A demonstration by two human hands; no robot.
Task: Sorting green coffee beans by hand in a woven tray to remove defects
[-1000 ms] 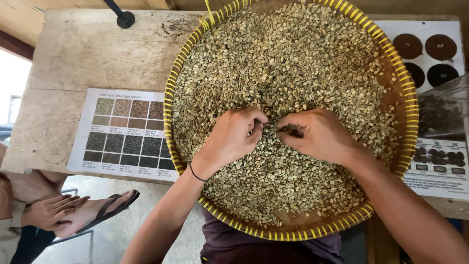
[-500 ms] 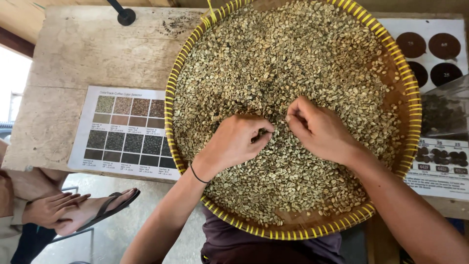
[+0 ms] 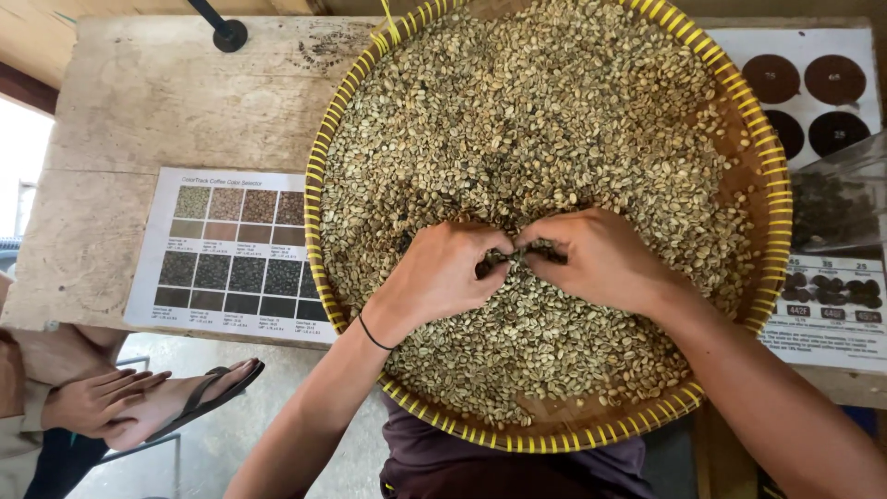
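Observation:
A round woven tray with a yellow rim (image 3: 316, 199) lies on the wooden table (image 3: 157, 102), filled with pale green coffee beans (image 3: 554, 111). Both my hands rest on the bean layer at the tray's middle, fingertips meeting. My left hand (image 3: 443, 273) has its fingers curled, thumb and forefinger pinching beans; a thin black band circles its wrist. My right hand (image 3: 605, 259) is cupped, palm down, with a few darker beans showing under its fingers. What lies deeper in either palm is hidden.
A printed colour chart of bean samples (image 3: 236, 254) lies left of the tray. Another sheet with dark circles (image 3: 813, 92) and a clear container of dark beans (image 3: 836, 199) sit at the right. A black post base (image 3: 228, 35) stands far left. Another person's hand and sandalled foot (image 3: 120, 402) are at lower left.
Half a second ago my right hand had lifted up and to the right of the left; it has come back down so both sets of fingertips meet again. My left hand barely moved.

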